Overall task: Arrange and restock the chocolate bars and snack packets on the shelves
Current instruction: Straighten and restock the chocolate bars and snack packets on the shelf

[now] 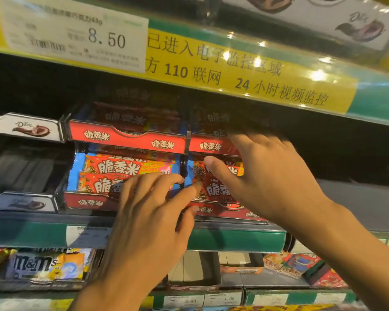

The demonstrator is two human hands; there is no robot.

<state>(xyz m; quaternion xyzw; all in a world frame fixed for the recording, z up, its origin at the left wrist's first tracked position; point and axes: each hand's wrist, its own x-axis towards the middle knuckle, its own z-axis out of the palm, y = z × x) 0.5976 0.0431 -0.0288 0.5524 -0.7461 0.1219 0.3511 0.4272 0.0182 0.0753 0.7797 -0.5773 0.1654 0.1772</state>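
Observation:
Red chocolate bars (pixel 119 169) with white lettering lie stacked in red display trays (pixel 126 138) on the middle shelf, two tiers high and two trays wide. My left hand (pixel 148 212) reaches in with fingers spread and nearly straight, fingertips touching the bars at the black divider (pixel 184 167) between the lower trays. My right hand (pixel 263 176) lies flat over the right-hand trays, fingers reaching into the upper one and thumb pressing on a red bar (pixel 218 189) in the lower tray.
A white Dove tray (pixel 25 127) stands left of the red trays. The shelf above carries a yellow price strip (pixel 189 57). Below, M&M's bags (pixel 43 265), a cardboard box (pixel 193 272) and red snack packets (pixel 301 268) sit on the lower shelf.

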